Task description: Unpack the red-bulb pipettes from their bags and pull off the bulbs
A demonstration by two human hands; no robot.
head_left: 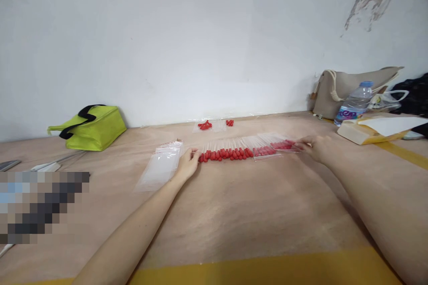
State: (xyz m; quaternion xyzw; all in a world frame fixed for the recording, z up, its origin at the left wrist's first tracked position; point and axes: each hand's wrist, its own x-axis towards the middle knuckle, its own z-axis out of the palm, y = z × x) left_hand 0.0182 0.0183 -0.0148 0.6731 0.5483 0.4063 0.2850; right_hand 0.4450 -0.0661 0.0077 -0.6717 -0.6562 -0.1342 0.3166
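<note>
Hands, left (189,163) and right (314,147), flank red-tipped sticks (230,154) partly under clear bags (267,153); whether pinching, unclear.

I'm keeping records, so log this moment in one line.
left hand: at left end of red-tipped row; right hand: at right end; clear plastic: over or around row's right part; bag stack: beside left hand

The table (240,213) held one bottle (354,104), one green bag (100,133), one beige bag (326,98) and, near its far edge, two red clusters (205,126). Two hands (189,163) were at one row of red pieces (230,154), too crowded to count.
</note>
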